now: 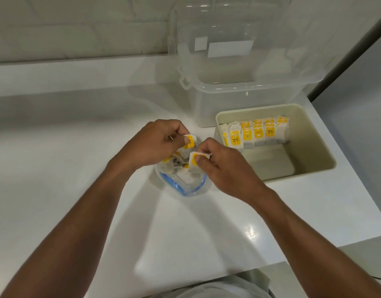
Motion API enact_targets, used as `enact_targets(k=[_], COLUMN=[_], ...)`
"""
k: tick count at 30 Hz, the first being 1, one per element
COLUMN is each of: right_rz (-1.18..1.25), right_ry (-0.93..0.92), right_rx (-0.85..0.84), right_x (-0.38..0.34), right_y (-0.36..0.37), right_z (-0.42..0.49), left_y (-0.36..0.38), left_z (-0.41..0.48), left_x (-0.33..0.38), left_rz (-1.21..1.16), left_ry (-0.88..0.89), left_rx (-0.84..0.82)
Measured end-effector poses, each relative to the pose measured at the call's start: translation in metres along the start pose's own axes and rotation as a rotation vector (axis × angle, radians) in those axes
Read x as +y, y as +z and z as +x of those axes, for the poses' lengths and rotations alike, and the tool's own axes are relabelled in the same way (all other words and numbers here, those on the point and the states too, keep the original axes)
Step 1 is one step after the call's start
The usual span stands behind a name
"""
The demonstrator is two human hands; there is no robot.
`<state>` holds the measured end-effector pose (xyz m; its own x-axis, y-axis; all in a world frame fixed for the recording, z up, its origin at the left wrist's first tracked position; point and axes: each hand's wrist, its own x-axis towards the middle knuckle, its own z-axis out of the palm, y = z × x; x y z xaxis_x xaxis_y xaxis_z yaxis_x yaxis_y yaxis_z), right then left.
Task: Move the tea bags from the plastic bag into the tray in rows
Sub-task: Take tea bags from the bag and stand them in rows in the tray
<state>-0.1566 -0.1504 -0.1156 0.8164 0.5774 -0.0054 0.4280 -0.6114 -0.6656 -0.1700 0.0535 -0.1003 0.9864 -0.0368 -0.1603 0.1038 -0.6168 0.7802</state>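
A: Beige rectangular plastic tray, white counter's right edge: progress?

B: Yellow-tagged tea bags line its far end; left hand and right hand each pinch another over the clear blue-sealed plastic bag, part full.

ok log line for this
left hand pinches tea bag | right hand pinches second tea bag | plastic bag open | tray partly filled

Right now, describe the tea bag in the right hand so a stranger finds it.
On the white counter, left of the beige tray, lies a clear plastic bag. Above it the right hand pinches a tea bag; it sits lower and nearer than the one in the left hand.
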Motion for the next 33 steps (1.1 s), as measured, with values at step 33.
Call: enact_targets(k=[33], right_rz=[-0.085], right_ry=[0.101], right_rx=[-0.076], right_x=[0.143], right_y=[-0.163], right_z=[0.032], left_y=[0.096], left_z=[0.109], left_x=[0.109], left_rz=[0.418], left_ry=[0.046], left_rx=[-0.031])
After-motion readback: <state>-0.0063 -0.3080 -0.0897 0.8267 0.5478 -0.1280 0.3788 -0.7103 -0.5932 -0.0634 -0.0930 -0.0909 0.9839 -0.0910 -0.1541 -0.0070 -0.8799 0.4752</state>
